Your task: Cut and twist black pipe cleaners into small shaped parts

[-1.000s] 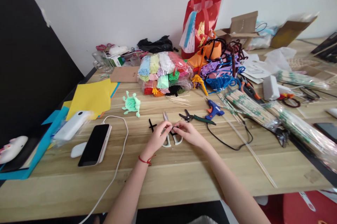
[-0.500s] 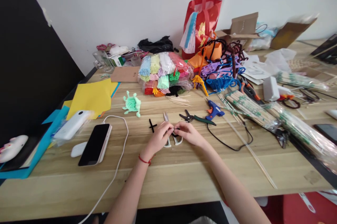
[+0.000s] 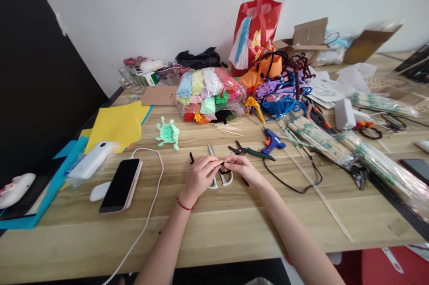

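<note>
My left hand (image 3: 205, 172) and my right hand (image 3: 244, 169) meet over the scissors, fingertips pinched on a short black pipe cleaner (image 3: 222, 164). Most of that piece is hidden by the fingers. Beneath them lie scissors (image 3: 227, 178) with pale handles, blades pointing away. A dark end shows below my right hand; I cannot tell what it belongs to. Beside my left hand is another black pipe cleaner piece (image 3: 191, 157), partly covered. Farther left stands a mint-green pipe cleaner figure (image 3: 168, 133). Green-handled pliers (image 3: 251, 150) lie just beyond my right hand.
A blue glue gun (image 3: 273, 140) with a black cord lies to the right, near bagged wooden sticks (image 3: 321, 140). Bagged pipe cleaner bundles (image 3: 211, 93) and a red bag (image 3: 258, 30) stand at the back. At left are a phone (image 3: 121, 185), its white cable and yellow sheets (image 3: 117, 124).
My left hand has shifted slightly and now covers more of the black cross-shaped piece. The right hand has turned a little, and a dark end now shows beneath it.
</note>
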The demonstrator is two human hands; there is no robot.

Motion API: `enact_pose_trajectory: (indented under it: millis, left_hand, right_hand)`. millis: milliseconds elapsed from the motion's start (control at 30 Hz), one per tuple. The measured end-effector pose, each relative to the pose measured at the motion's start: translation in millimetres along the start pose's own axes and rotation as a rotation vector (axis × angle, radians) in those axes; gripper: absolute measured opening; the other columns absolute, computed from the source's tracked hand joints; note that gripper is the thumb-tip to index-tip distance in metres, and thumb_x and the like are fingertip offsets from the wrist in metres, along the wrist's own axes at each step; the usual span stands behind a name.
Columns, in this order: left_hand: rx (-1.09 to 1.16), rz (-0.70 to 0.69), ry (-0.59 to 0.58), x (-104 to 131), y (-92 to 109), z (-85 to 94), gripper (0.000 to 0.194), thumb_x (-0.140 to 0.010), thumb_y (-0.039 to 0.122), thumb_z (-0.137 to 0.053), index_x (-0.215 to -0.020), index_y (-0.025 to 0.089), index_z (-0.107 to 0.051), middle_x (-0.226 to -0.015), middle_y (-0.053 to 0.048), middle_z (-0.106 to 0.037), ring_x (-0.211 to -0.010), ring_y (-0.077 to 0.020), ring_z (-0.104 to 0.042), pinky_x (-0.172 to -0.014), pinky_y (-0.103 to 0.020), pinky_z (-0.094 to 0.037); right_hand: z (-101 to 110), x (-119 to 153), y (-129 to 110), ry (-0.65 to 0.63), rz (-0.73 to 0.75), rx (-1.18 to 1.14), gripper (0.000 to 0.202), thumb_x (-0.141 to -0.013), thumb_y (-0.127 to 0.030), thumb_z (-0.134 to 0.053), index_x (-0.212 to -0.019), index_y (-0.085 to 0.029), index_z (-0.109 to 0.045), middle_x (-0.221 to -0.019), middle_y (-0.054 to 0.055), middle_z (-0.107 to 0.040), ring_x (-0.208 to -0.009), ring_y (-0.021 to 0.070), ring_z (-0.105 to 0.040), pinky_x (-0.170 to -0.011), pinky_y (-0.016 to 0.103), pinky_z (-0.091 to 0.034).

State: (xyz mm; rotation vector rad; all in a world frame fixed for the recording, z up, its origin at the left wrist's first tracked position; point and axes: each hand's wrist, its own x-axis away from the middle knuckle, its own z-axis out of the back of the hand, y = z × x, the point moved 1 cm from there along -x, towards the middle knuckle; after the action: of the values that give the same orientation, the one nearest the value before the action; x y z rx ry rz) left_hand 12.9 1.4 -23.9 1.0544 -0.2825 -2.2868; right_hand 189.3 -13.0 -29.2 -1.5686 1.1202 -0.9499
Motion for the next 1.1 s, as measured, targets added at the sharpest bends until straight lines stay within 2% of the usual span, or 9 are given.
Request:
enact_pose_trajectory:
  millis: [100,200,433,733,900,1100]
  left_hand:
    - [-0.022,-0.027,0.049,0.8,-0.6,-1.0,0.011,-0.084,0.017,-0.056,-0.091,0.02,-0.063,-0.089,-0.005,-0.065,-0.085,-0.0161,-0.06,-0.078,-0.032,-0.047]
    - [-0.03,-0.031,0.064,1.5,0.4,-2.4,0.012,-0.084,0.017,-0.056,-0.093,0.02,-0.063,-0.092,-0.005,-0.066,-0.087,-0.0158,-0.06,-0.08,-0.032,-0.047]
    - [0.0,0.019,0.061,1.0,1.7,-3.3,0.012,-0.085,0.021,-0.055,-0.096,0.019,-0.061,-0.09,-0.005,-0.065,-0.086,-0.0165,-0.06,-0.079,-0.032,-0.049]
    - [-0.051,-0.056,0.022,1.5,2.6,-0.5,0.016,-0.086,0.016,-0.053,-0.097,0.021,-0.063,-0.089,-0.005,-0.065,-0.083,-0.0156,-0.059,-0.076,-0.031,-0.047]
    - [0.086,0.029,0.029,-0.8,2.7,-3.3,0.011,-0.086,0.018,-0.053,-0.091,0.019,-0.063,-0.084,-0.005,-0.065,-0.08,-0.0156,-0.059,-0.076,-0.032,-0.048]
    - [0.176,0.089,0.132,1.5,4.4,-8.7,0.009,-0.085,0.016,-0.055,-0.089,0.019,-0.063,-0.084,-0.005,-0.065,-0.079,-0.0148,-0.06,-0.073,-0.029,-0.049]
  right_hand:
    - [1.3,0.1,1.2,-0.023,-0.026,-0.026,0.021,-0.071,-0.035,-0.07,-0.075,-0.016,-0.066,-0.073,0.002,-0.066,-0.071,0.0138,-0.059,-0.072,0.027,-0.043]
    - [3.6,0.1,2.4,-0.028,-0.049,-0.054,0.019,-0.072,-0.034,-0.07,-0.076,-0.016,-0.067,-0.073,0.002,-0.066,-0.071,0.0135,-0.058,-0.073,0.027,-0.041]
    - [5.2,1.1,2.2,-0.031,-0.064,-0.068,0.016,-0.072,-0.031,-0.07,-0.076,-0.016,-0.068,-0.071,0.001,-0.066,-0.069,0.0124,-0.057,-0.072,0.026,-0.04]
    - [1.6,2.4,3.2,-0.044,-0.165,-0.156,0.017,-0.069,-0.03,-0.072,-0.075,-0.015,-0.068,-0.071,0.002,-0.066,-0.068,0.0124,-0.057,-0.069,0.025,-0.041]
    - [2.8,2.1,3.1,-0.04,-0.135,-0.137,0.018,-0.069,-0.031,-0.072,-0.075,-0.015,-0.068,-0.071,0.002,-0.066,-0.067,0.0119,-0.057,-0.068,0.025,-0.041]
    - [0.3,0.3,6.6,-0.047,-0.136,-0.264,0.018,-0.067,-0.03,-0.075,-0.075,-0.015,-0.068,-0.067,0.001,-0.064,-0.065,0.0111,-0.058,-0.067,0.024,-0.043]
